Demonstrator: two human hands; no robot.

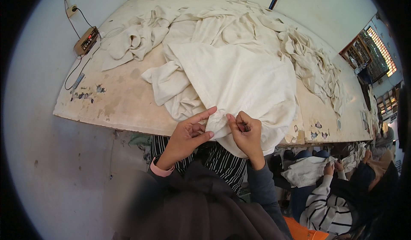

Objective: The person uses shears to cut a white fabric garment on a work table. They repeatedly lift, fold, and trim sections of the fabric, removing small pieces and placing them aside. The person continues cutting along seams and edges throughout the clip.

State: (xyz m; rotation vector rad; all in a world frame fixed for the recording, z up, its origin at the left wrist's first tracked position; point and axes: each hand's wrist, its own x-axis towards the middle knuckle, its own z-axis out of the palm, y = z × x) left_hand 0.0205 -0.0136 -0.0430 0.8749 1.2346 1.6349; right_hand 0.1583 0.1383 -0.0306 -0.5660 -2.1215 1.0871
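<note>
A large cream cloth (239, 75) lies spread and folded over the table, its near part hanging over the front edge in front of me. My left hand (188, 135) holds the cloth's near left edge, index finger laid along it and thumb lower down. Close by on the right, my right hand (248, 133) is closed, its thumb tip against the same cloth. Something small and dark shows between its curled fingers; its kind is too hard to make out. A short gap of cloth separates the two hands.
More crumpled cream cloth lies on the table (124, 83) at the far left and right (314, 66). A brown power box (87, 41) with cords sits at the left edge by the wall. At lower right, a person in a striped sleeve (329, 208) handles pale cloth (308, 171).
</note>
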